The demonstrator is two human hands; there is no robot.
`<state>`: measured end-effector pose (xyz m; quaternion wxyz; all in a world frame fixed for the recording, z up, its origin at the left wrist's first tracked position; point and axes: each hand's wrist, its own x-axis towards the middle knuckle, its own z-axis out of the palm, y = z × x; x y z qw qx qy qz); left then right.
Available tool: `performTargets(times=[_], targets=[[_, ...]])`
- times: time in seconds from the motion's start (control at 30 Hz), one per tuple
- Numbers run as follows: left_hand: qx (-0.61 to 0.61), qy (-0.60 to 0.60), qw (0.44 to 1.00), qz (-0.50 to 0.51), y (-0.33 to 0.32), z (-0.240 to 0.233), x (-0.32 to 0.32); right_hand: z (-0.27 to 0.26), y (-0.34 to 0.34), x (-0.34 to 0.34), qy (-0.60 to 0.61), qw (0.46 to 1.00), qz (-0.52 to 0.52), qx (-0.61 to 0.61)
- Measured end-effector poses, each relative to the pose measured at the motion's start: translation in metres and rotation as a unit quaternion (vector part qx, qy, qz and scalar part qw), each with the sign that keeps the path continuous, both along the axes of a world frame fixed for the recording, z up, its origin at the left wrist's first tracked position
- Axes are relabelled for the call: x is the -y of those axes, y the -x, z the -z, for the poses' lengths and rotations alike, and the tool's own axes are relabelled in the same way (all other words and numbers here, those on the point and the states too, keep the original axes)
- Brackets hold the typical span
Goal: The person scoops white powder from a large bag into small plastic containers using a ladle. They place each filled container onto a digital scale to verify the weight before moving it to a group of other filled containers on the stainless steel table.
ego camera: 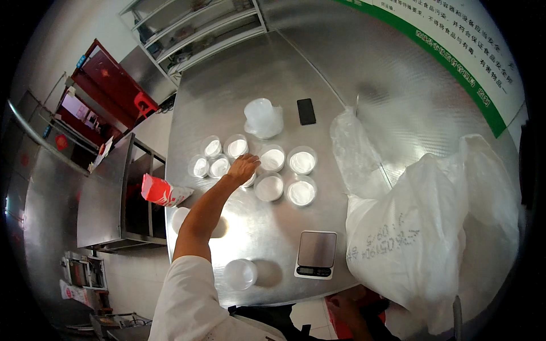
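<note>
My left hand (244, 167) is stretched out over a group of round clear plastic tubs, several of which hold white powder. Its palm and fingers hide most of one tub (248, 181); whether the fingers grip that tub's rim cannot be made out. Just right of the fingers stands a powder-filled tub (272, 158), with another tub (269, 187) in front of it. Low at the table's near edge, my right hand (341, 307) hangs in shadow beside a red object (337, 326). What it holds, if anything, is unclear.
A digital kitchen scale (317, 255) and an upturned-looking clear tub (240, 274) stand near the front edge. Stacked tubs (263, 118) and a black phone (306, 111) lie farther back. A large white sack (409, 230) fills the right; a red-and-white bag (164, 190) leans at left.
</note>
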<state>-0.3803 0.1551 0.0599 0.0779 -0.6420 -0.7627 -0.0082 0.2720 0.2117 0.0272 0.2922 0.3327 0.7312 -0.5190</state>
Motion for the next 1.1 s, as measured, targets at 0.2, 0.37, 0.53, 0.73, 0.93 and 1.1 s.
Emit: performTargets(times=[0.2, 0.37, 0.53, 0.73, 0.93, 1.1], targets=[[-0.05, 0.033, 0.998, -0.018, 0.008, -0.003, 0.004, 0.023, -0.012, 0.005, -0.011, 1.0, -0.007, -0.01], [-0.084, 0.103, 0.988, -0.084, 0.01, -0.007, 0.005, 0.019, -0.011, 0.006, -0.032, 0.999, -0.013, -0.002], [-0.123, 0.121, 0.978, -0.116, 0.012, -0.01, 0.007, 0.023, -0.012, 0.006, -0.03, 0.999, -0.016, -0.006], [0.058, 0.001, 0.998, 0.022, -0.048, -0.016, -0.05, 0.017, -0.009, 0.006, -0.008, 0.999, -0.019, 0.027], [0.083, 0.023, 0.993, 0.076, -0.071, -0.01, -0.076, 0.014, -0.008, 0.004, -0.004, 1.0, -0.016, 0.015], [0.001, 0.047, 0.997, 0.064, -0.061, -0.009, -0.07, 0.01, -0.011, 0.009, -0.011, 1.0, 0.005, -0.003]])
